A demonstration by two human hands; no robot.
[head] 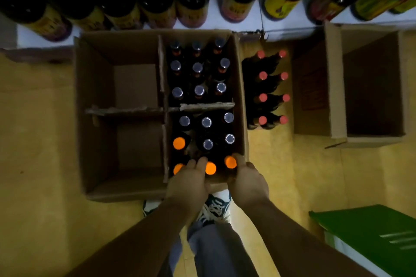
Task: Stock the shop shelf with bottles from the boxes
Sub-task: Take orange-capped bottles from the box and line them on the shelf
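Observation:
A large divided cardboard box [85, 119] stands on the floor in front of the shelf. Its two right compartments hold several dark bottles, most with silver caps [206, 122] and some with orange caps [179, 143]. Both left compartments hold nothing. My left hand [189, 180] reaches into the near right compartment and closes on the neck of the middle orange-capped bottle [210, 167]. My right hand [246, 179] wraps the neck of the corner orange-capped bottle [230, 162], against the box wall. The grip below each cap is partly hidden.
The white shelf [238, 27] at the top carries a row of large dark bottles with yellow labels [279, 7]. Several red-capped bottles [262, 98] stand on the floor right of the box, then an open cardboard box [335, 87]. A green-topped object [369, 231] sits at lower right.

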